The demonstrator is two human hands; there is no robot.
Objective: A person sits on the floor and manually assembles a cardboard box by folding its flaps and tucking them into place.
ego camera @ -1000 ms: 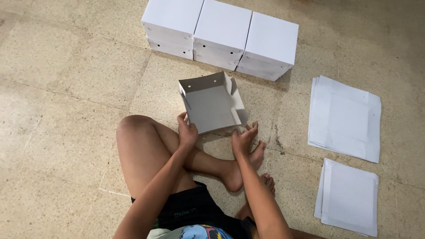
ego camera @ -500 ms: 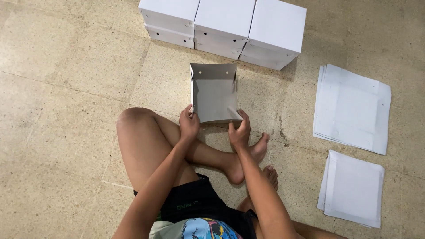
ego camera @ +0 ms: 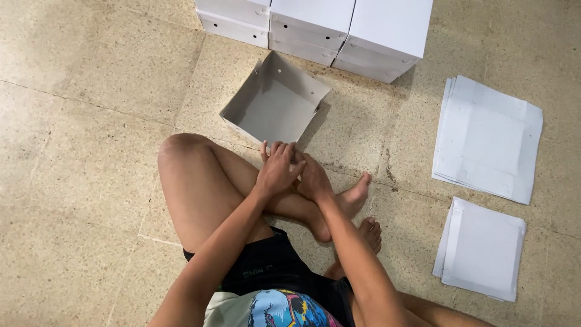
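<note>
Half a second ago you held the box (ego camera: 275,103) upright by its lower edge, with a hand at each corner; now it lies turned at an angle on the floor (ego camera: 91,151), open side up, and your hands meet at its near edge. The box is a grey-white cardboard tray with small holes in its walls, sitting just ahead of your crossed legs. Your left hand (ego camera: 277,169) lies with fingers spread and loosely curled, fingertips at the near wall; your right hand (ego camera: 313,177) is tucked against it, fingers partly hidden, so you cannot tell whether it grips the cardboard. Beyond the box, a row of closed white boxes (ego camera: 315,24) stands side by side. To your right, well apart, two stacks of flat sheets (ego camera: 487,139) lie on the floor.
</note>
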